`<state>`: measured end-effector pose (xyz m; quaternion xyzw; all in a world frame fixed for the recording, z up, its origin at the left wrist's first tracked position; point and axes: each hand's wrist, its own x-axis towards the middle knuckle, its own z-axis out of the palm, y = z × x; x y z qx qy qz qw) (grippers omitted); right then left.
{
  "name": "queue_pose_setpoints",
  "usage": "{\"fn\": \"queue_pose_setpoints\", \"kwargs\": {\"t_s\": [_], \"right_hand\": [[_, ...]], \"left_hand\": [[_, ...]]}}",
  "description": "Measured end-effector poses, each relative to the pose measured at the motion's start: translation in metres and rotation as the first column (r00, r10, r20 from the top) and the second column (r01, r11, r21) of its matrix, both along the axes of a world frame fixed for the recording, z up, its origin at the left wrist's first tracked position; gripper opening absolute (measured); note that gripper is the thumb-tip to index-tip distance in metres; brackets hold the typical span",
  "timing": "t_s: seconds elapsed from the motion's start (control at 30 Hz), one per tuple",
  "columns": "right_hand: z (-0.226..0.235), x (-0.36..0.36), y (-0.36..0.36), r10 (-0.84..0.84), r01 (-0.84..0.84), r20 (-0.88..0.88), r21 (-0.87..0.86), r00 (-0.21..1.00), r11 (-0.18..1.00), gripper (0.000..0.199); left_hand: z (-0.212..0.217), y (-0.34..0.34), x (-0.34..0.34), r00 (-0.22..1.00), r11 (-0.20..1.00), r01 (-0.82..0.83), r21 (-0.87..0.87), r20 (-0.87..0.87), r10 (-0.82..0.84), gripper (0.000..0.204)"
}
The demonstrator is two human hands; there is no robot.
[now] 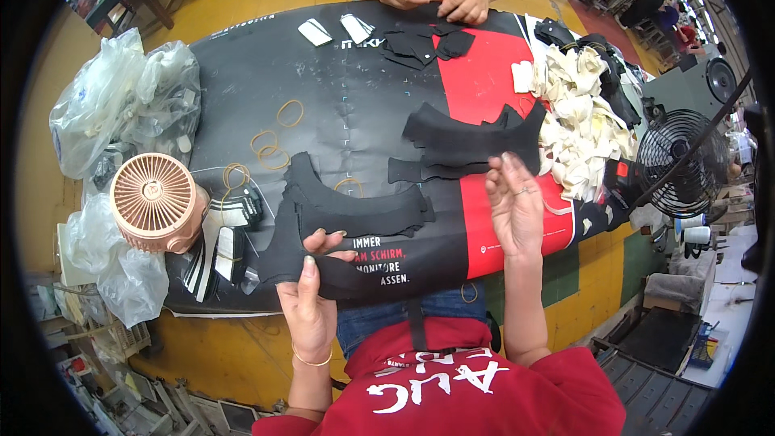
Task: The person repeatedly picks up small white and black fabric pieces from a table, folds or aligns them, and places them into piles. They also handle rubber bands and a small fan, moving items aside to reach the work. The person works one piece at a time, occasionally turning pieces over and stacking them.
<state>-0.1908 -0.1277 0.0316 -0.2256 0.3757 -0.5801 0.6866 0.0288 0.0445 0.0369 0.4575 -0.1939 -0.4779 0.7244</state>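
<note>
Pinching a stack of black cut pieces (339,218), the left hand (307,299) hides its corner; right hand (515,206) hovers unclenched.

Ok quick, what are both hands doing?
Left hand: closed on the near stack of black cut pieces.
Right hand: open, holding nothing, beside the far black stack.

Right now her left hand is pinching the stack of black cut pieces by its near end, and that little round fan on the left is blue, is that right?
Not quite. The head view shows the left hand pinching the stack of black cut pieces by its near end, but the little round fan on the left is pink, not blue.
</note>
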Motion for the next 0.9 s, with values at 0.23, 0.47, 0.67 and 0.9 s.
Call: {"fn": "queue_pose_setpoints", "kwargs": {"t_s": [0.23,0.47,0.67,0.9], "right_hand": [[-0.006,0.000,0.054,0.490,-0.498,-0.091,-0.107,0.867,0.861,0.030],[0.026,0.047,0.064,0.319,-0.728,-0.757,-0.285,0.570,0.623,0.027],[0.027,0.050,0.063,0.310,-0.697,-0.789,-0.196,0.530,0.690,0.017],[0.021,0.041,0.066,0.492,-0.712,-0.691,-0.048,0.530,0.700,0.033]], "left_hand": [[0.007,-0.003,-0.005,0.945,0.963,0.266,0.047,-0.209,-0.251,0.067],[0.009,-0.008,-0.025,0.962,0.969,0.248,0.012,0.110,-0.248,0.036],[0.004,-0.001,-0.018,0.960,0.961,0.278,0.007,-0.047,-0.277,0.029],[0.003,0.001,-0.016,0.968,0.964,0.249,0.089,0.009,-0.251,0.031]]}}
